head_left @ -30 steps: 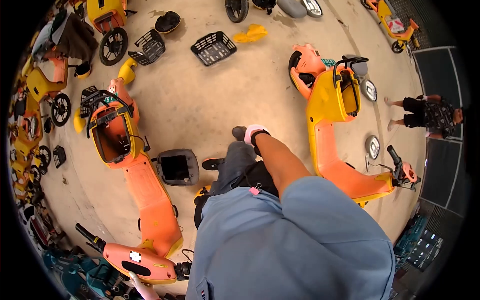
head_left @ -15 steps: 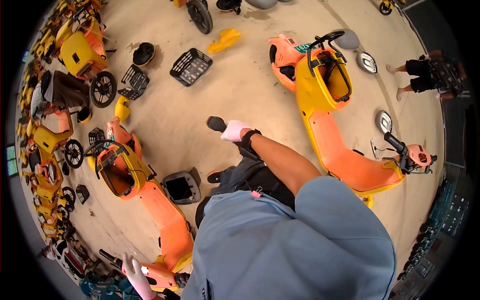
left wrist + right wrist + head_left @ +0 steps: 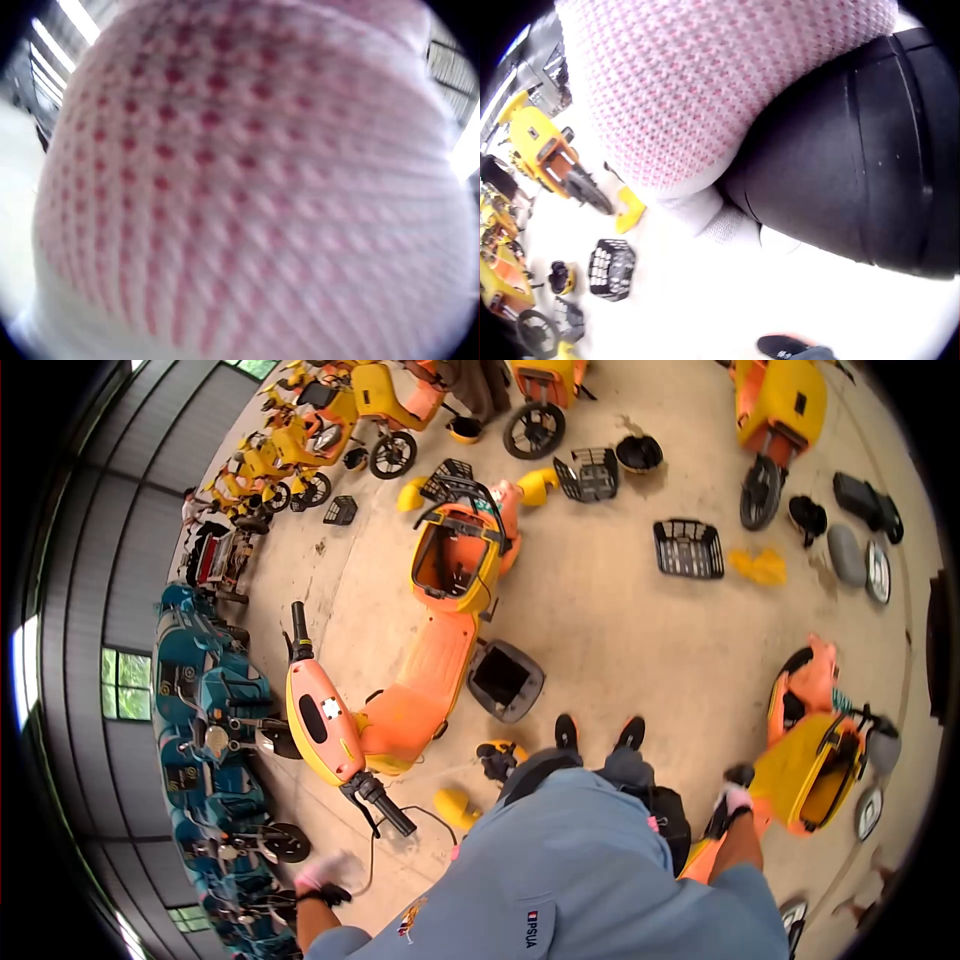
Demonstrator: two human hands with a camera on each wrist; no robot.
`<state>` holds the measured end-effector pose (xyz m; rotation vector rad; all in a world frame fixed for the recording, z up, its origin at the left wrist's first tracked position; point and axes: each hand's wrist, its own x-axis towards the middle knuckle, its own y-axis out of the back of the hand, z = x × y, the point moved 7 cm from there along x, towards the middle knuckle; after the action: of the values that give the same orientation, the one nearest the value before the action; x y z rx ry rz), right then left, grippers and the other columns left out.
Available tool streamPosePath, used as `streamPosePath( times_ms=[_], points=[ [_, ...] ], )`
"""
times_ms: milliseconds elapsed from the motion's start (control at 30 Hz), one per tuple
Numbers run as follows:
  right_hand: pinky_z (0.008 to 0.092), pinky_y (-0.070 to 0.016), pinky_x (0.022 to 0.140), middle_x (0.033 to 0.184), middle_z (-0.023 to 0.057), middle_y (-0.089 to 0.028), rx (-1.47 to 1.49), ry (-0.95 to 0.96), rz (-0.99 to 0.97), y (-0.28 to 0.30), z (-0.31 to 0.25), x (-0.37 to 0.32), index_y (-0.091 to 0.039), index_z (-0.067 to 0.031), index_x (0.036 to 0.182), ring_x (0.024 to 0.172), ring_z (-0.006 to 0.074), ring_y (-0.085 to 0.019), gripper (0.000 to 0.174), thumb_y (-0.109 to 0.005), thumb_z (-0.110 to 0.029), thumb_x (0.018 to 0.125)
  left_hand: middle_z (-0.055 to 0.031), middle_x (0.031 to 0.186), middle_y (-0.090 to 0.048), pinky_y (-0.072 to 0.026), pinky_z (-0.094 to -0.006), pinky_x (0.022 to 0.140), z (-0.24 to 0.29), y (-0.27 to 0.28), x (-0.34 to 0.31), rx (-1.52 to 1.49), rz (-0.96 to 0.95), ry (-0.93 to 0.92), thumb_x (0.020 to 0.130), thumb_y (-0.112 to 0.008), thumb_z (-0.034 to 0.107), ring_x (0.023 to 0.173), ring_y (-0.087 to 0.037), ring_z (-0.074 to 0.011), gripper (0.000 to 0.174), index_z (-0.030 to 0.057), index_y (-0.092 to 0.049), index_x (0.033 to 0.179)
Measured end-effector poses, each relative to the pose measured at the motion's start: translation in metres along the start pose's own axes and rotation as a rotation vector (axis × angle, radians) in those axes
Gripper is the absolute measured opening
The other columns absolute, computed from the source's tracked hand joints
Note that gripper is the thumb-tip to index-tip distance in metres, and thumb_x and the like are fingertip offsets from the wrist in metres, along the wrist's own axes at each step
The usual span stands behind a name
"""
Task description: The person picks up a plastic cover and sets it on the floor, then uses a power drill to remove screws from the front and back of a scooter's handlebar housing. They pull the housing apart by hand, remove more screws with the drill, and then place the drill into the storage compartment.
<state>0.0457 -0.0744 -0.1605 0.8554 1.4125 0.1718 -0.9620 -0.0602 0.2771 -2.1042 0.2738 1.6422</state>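
Note:
My right hand (image 3: 736,801), in a pale pink knit glove, grips a black rounded object (image 3: 840,150); its dark end (image 3: 740,773) sticks out past the fingers. A yellow and orange scooter (image 3: 780,780) stands beside that hand. My left hand (image 3: 325,871), gloved as well, is a blur at lower left with nothing seen in it. Close to it, a thin black cable (image 3: 373,865) hangs from the handlebar of another orange and yellow scooter (image 3: 418,678). In the left wrist view, the knit glove (image 3: 240,187) hides almost everything.
A grey frame-like part (image 3: 505,680) lies beside the left scooter. Black baskets (image 3: 688,548) and yellow pieces (image 3: 758,566) are scattered on the floor ahead. Teal scooters (image 3: 210,700) line the left wall, and yellow ones (image 3: 380,400) stand farther off. My feet (image 3: 567,732) are between the two scooters.
My view has swung left, bringing the wall and teal scooters in. My left hand has come off the left scooter's orange front. The right hand keeps the black object.

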Motion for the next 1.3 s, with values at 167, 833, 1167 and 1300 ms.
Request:
streamPosePath(
  times_ms=[167, 833, 1167, 1300],
  points=[
    [0.0419, -0.0542, 0.076, 0.085, 0.0157, -0.072, 0.973, -0.285, -0.338, -0.139, 0.057, 0.033, -0.071, -0.0068, 0.08, 0.082, 0.0319, -0.069, 0.011, -0.062, -0.013, 0.079, -0.0249, 0.14, -0.052, -0.0436, -0.0548, 0.104, -0.165, -0.065, 0.031, 0.649, -0.024, -0.414, 0.093, -0.06, 0.052, 0.128, -0.052, -0.0387, 0.078, -0.0019, -0.038, 0.145],
    [0.0393, -0.0489, 0.051, 0.059, 0.0148, -0.057, 0.93, -0.001, -0.161, 0.243, -0.214, 0.077, -0.055, 0.0009, 0.073, 0.051, 0.0302, -0.059, 0.015, -0.064, -0.01, 0.07, -0.014, 0.103, -0.073, -0.0604, -0.0351, 0.074, -0.122, -0.138, 0.075, 1.432, 0.075, -0.282, 0.096, -0.063, 0.031, 0.088, -0.073, -0.0235, 0.037, -0.0013, -0.064, 0.114],
    [0.04, -0.0545, 0.076, 0.088, 0.0226, -0.072, 0.112, 0.19, -0.216, 0.229, -0.21, 0.023, -0.07, 0.0029, 0.092, 0.089, 0.0307, -0.071, 0.034, -0.058, -0.027, 0.084, -0.0041, 0.087, -0.068, -0.054, -0.03, 0.062, -0.192, -0.108, 0.184, 1.442, 0.159, -0.343, 0.094, -0.059, 0.024, 0.079, -0.067, -0.014, 0.023, 0.004, -0.066, 0.1],
    [0.0401, -0.0536, 0.061, 0.071, 0.0173, -0.068, 0.341, -0.09, -0.088, 0.259, -0.223, -0.023, -0.069, 0.0012, 0.083, 0.067, 0.0288, -0.07, 0.025, -0.058, -0.019, 0.074, -0.0172, 0.105, -0.072, -0.0536, -0.0337, 0.084, -0.173, -0.209, 0.229, 1.574, 0.314, -0.83, 0.092, -0.06, 0.021, 0.091, -0.07, -0.024, 0.036, -0.0041, -0.065, 0.118]
  ],
)
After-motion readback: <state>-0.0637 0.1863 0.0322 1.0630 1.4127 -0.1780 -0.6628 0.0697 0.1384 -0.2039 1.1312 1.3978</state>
